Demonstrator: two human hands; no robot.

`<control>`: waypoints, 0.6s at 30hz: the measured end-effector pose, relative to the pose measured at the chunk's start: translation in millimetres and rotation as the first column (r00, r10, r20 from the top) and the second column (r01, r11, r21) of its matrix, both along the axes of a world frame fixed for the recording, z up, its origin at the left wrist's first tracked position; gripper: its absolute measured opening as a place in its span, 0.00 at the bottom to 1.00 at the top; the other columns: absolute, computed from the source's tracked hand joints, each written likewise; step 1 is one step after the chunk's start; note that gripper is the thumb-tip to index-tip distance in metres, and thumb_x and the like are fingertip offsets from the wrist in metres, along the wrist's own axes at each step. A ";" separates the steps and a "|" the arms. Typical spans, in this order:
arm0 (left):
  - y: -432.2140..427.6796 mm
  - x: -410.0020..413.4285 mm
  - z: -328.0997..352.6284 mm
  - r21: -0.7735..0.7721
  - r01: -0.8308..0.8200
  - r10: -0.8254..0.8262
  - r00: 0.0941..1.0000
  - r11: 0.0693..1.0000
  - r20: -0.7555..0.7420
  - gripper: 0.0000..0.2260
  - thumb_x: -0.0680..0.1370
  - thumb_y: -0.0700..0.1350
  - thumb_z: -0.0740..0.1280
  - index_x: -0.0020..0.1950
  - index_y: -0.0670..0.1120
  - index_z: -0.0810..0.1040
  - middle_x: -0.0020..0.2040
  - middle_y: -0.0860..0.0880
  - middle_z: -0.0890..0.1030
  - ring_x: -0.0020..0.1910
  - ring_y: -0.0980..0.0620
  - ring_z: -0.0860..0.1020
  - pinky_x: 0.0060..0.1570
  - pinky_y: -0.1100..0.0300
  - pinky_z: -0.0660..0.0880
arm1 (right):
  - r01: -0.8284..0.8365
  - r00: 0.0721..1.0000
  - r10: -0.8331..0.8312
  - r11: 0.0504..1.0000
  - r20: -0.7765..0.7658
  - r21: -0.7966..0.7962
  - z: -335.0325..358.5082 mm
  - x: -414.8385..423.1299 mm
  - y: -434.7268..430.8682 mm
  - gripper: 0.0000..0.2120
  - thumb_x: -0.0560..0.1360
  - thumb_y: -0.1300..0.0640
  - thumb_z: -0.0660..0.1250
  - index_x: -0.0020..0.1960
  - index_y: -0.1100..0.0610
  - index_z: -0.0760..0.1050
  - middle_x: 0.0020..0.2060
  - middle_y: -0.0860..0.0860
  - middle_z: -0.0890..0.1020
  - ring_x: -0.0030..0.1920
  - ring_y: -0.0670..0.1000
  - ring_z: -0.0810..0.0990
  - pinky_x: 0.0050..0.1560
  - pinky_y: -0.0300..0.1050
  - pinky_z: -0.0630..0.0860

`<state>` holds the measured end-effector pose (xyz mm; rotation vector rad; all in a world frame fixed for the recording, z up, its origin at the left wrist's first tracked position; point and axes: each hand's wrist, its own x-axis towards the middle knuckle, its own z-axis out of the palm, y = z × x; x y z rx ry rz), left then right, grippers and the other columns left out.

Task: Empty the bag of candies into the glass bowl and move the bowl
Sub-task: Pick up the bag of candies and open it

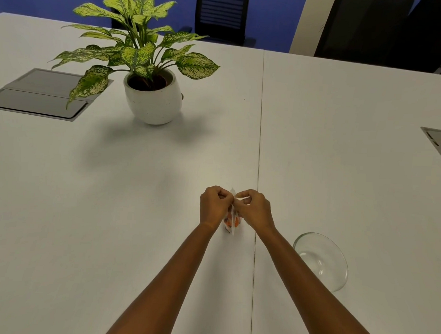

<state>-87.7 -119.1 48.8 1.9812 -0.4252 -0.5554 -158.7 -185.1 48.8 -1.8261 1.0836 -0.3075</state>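
Pinching the top of the small clear candy bag (232, 218), the left hand (214, 206) and right hand (254, 209) look set to pull it open (orange candies show inside). Next, carry it over the empty glass bowl (321, 261), near the right forearm, and tip.

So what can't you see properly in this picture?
- Bag of candies, head view: mostly hidden between the left hand and right hand; only orange bits show.
- Whether the bag is open yet: fingers cover its top.
- Glass bowl: see-through, seems empty.
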 end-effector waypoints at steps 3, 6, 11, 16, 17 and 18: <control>1.7 1.6 2.9 -0.036 -0.014 0.011 0.998 0.999 -0.057 0.07 0.73 0.35 0.64 0.44 0.31 0.79 0.45 0.32 0.82 0.45 0.36 0.81 0.51 0.45 0.80 | 0.005 1.000 -0.007 0.996 0.020 0.084 -1.2 -3.9 -0.7 0.09 0.73 0.58 0.67 0.45 0.66 0.79 0.43 0.62 0.84 0.41 0.59 0.84 0.50 0.51 0.81; 3.2 -2.8 2.3 -0.049 -0.025 0.020 0.995 0.998 -0.100 0.09 0.75 0.38 0.65 0.49 0.33 0.78 0.48 0.35 0.81 0.45 0.40 0.80 0.50 0.52 0.79 | 0.043 0.997 -0.048 0.995 0.058 0.090 1.8 -4.6 -2.5 0.07 0.72 0.61 0.68 0.42 0.66 0.79 0.41 0.63 0.84 0.38 0.58 0.84 0.47 0.52 0.82; 2.0 -13.4 0.7 -0.022 -0.001 -0.001 0.996 1.000 -0.090 0.11 0.77 0.42 0.64 0.49 0.33 0.78 0.48 0.35 0.82 0.46 0.40 0.81 0.48 0.55 0.79 | 0.096 0.991 -0.104 0.992 0.087 0.086 5.7 -3.4 -4.6 0.06 0.72 0.64 0.66 0.43 0.66 0.79 0.40 0.61 0.83 0.42 0.59 0.83 0.50 0.56 0.81; 1.0 -13.9 2.0 -0.005 -0.016 0.016 0.999 1.000 -0.045 0.08 0.75 0.39 0.66 0.46 0.33 0.79 0.46 0.34 0.83 0.39 0.43 0.80 0.40 0.58 0.79 | 0.098 0.991 -0.101 0.994 0.085 0.043 8.4 -6.4 -6.6 0.05 0.71 0.65 0.67 0.43 0.67 0.80 0.42 0.63 0.84 0.43 0.60 0.83 0.50 0.55 0.81; 0.4 -14.0 2.6 0.000 -0.018 0.018 0.999 1.000 -0.037 0.08 0.75 0.38 0.66 0.46 0.33 0.79 0.46 0.35 0.83 0.39 0.45 0.79 0.37 0.63 0.77 | 0.087 0.992 -0.089 0.996 0.085 0.026 9.6 -6.5 -7.1 0.05 0.71 0.65 0.67 0.42 0.67 0.80 0.42 0.63 0.84 0.42 0.59 0.83 0.49 0.54 0.81; -0.3 -14.2 3.4 0.007 -0.016 0.016 0.999 1.000 -0.030 0.08 0.74 0.38 0.66 0.45 0.33 0.79 0.46 0.36 0.83 0.39 0.45 0.80 0.37 0.64 0.75 | 0.079 0.993 -0.079 0.997 0.085 0.011 10.9 -6.2 -7.5 0.05 0.70 0.66 0.67 0.42 0.68 0.80 0.41 0.63 0.84 0.39 0.58 0.83 0.47 0.52 0.82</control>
